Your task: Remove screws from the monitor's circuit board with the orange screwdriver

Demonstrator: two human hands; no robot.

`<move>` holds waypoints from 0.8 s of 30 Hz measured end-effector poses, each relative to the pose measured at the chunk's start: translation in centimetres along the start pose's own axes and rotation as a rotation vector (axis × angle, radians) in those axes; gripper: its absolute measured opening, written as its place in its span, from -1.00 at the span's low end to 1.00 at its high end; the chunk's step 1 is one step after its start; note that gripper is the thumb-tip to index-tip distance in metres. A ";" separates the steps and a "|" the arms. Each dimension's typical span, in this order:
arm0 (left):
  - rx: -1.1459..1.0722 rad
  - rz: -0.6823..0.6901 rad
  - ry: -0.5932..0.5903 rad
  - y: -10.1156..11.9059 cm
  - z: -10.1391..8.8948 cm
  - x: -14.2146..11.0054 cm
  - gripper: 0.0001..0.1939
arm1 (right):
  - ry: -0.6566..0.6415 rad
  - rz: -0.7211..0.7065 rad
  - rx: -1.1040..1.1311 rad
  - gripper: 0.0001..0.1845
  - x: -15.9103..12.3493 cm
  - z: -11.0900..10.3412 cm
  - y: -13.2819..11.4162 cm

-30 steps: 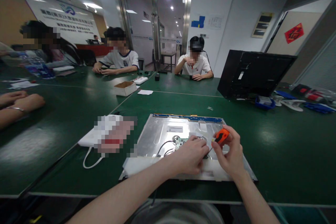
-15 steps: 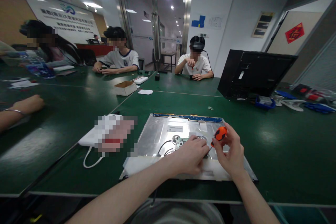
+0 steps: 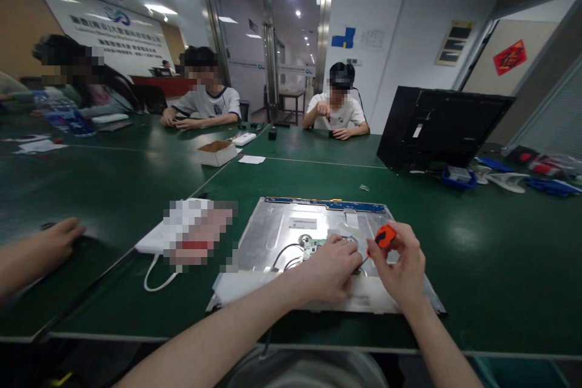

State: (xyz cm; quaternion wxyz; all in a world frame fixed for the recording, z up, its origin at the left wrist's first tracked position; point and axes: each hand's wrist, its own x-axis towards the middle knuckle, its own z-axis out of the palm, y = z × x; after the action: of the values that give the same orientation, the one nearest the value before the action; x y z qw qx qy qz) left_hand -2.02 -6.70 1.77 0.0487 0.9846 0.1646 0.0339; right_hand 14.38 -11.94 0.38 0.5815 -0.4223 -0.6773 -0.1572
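- Metal-backed panel: one, lying flat on the green surface, in front of the person, its near edge just inside the surface's near edge.
- Writing: one pale label on the panel, print too small to read; one wall sign with Chinese characters, too blurred to read surely; one red diamond bearing a character.
- Right hand: fingers closed round the handle of one orange-and-black screwdriver, its shaft sloping down to the left hand's fingertips.
- Left hand: fingers curled low over the panel, beside one small green circuit board; whether they grip anything, I cannot tell.
- Far edge: one blue board strip runs along it.
- Left edge: one white device with a looped cable lies near.
- Right edge: surface stretches broadly beyond; one black monitor stands well apart.
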 end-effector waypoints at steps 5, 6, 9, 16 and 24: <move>-0.015 0.001 0.004 0.0 0.0 0.0 -0.70 | -0.039 0.002 -0.026 -0.49 0.3 -0.3 -0.5; -0.011 0.001 0.005 0.0 0.0 0.1 -0.72 | -0.046 0.005 -0.036 -0.48 0.3 -0.3 -0.6; 0.008 0.006 0.014 0.0 0.0 0.1 -0.78 | -0.061 0.023 -0.044 -0.45 0.3 -0.4 -0.6; 0.017 0.007 0.021 0.0 0.1 0.1 -0.82 | -0.049 0.029 -0.008 -0.49 -0.3 -0.3 -0.1; 0.013 -0.007 0.021 0.0 0.1 0.0 -0.83 | 0.025 0.058 0.071 -0.51 -0.4 -0.2 0.3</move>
State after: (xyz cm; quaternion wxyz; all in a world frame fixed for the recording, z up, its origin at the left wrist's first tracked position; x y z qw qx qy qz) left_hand -2.00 -6.74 1.70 0.0405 0.9839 0.1690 0.0430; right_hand 14.69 -12.05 -0.05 0.6091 -0.4187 -0.6625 -0.1214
